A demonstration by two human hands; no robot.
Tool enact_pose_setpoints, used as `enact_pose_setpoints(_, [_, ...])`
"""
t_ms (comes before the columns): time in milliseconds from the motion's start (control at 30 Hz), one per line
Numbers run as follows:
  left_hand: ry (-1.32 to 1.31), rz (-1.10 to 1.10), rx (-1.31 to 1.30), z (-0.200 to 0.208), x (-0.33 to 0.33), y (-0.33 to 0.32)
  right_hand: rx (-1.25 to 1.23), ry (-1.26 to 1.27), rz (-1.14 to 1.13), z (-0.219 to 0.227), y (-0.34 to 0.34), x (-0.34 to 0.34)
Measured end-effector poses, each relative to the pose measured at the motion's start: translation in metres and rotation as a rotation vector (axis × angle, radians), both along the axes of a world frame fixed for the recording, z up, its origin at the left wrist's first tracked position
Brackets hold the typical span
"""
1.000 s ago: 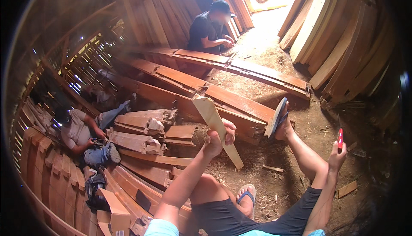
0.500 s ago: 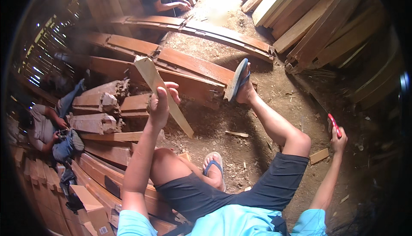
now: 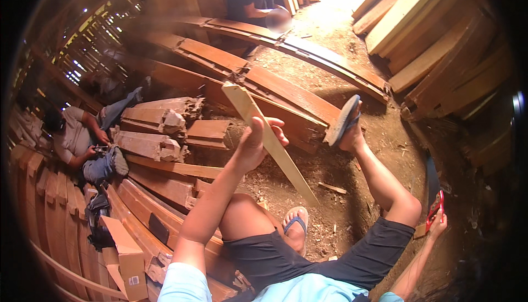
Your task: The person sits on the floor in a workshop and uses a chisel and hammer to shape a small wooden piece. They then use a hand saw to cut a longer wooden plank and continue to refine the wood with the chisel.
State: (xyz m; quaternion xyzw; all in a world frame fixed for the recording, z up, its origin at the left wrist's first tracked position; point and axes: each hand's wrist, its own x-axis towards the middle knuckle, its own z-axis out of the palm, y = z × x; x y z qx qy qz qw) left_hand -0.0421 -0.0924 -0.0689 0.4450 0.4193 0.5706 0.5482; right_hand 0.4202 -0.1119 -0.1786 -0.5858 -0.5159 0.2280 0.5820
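A pale, flat wooden slat (image 3: 292,171) slants in front of me, one end up to the left and the other down to the right. My left hand (image 3: 253,147) is closed on it near its middle, thumb on one side and fingers on the other. Low at my right side, my right hand (image 3: 438,226) grips the red handle of a handsaw (image 3: 434,209). The dark blade points away from me over the dirt floor, well apart from the slat.
Long reddish-brown planks (image 3: 286,85) lie across the far side, my right sandalled foot (image 3: 347,119) against them. Timber (image 3: 421,21) leans at far right. Wood stacks (image 3: 146,142) and a cardboard box (image 3: 124,252) fill the left. Two people sit nearby, one left (image 3: 82,137), one far off (image 3: 250,0).
The view has swung so most things sit further right. The slat stays in my left hand, tilted slightly more. The saw's blade now shows its broad side more.
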Motion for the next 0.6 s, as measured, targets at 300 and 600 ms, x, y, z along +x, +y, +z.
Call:
enact_pose_setpoints(300, [0.272,-0.044,-0.048,0.014,0.005,-0.010,0.026,0.138,0.072,0.005,0.016,-0.046])
enact_pose_setpoints(600, [0.236,-0.057,0.061,0.006,0.009,0.002,0.088,0.158,0.058,0.019,0.016,-0.044])
